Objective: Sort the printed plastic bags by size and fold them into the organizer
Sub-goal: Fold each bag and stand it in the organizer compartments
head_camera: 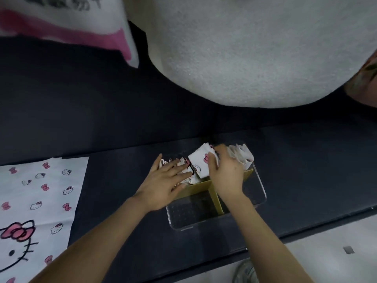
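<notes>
Dim and flat, under soft light with no hard shadows. Brightest on the pale textured surface (255, 48) beyond the organizer (179, 225); darkest across the tabletop (122, 129) around it. Faint sheen along the organizer's clear near wall. Smeared with blur far up-left of the organizer, and bowed by wide-angle distortion toward every edge.

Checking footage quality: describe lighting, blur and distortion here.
Head view: dim light; the white pink-printed plastic bag top left is blurred; the frame's edges look stretched, wide-angle; faint glare on the rim of the clear plastic organizer.
</notes>
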Demonstrator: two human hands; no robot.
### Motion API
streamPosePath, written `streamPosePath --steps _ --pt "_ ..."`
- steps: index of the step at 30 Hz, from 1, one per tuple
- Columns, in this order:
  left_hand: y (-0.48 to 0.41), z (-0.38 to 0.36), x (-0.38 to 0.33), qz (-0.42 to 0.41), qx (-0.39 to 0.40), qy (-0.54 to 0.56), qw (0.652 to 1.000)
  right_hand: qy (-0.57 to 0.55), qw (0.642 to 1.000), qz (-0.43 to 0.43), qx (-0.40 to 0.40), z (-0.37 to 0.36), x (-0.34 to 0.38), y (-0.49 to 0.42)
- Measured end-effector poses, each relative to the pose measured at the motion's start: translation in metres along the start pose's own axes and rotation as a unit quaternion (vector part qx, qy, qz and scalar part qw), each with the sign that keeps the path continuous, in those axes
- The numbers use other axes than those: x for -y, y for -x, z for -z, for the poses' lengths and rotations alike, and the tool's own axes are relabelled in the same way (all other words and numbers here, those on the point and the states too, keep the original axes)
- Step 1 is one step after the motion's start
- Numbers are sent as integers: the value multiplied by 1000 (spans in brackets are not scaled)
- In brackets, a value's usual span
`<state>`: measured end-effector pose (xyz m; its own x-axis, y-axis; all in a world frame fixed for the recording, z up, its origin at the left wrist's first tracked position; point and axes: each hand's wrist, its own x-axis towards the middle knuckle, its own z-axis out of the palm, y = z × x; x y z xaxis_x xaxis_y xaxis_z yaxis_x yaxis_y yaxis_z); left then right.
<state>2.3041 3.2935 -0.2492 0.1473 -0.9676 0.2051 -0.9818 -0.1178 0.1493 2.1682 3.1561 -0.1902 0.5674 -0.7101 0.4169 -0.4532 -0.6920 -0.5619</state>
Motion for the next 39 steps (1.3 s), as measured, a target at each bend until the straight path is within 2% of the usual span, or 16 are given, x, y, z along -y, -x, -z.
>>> streamPosePath --steps 3,8,11,13,16,23,26,29,32,39 --pt "0 -3 -1 3 -21 -1 1000 111 991 55 51 -8 1 1" --pt "-1 -6 -4 14 -49 9 999 202 976 67 55 -20 17 -7" --pt "-1 -8 -5 29 -59 34 997 193 978 25 82 -25 21 -8" --pt "0 -8 -6 33 -65 42 996 151 980 -38 123 -24 14 -9" --pt "0 -9 -5 37 -75 51 995 74 985 -38 150 -14 5 -3" --pt "0 -11 -7 53 -76 59 994 170 976 -8 137 -35 10 -2" --pt "2 -10 -5 48 -72 58 995 217 963 -10 160 -37 14 -4" --pt "3 -10 -5 46 -69 61 995 239 966 -10 100 -32 15 -3" --pt "4 -7 -7 52 -77 68 993 212 977 -7 30 -36 13 2" --pt "41 14 -12 75 -108 94 987 252 962 -37 97 -46 18 5"
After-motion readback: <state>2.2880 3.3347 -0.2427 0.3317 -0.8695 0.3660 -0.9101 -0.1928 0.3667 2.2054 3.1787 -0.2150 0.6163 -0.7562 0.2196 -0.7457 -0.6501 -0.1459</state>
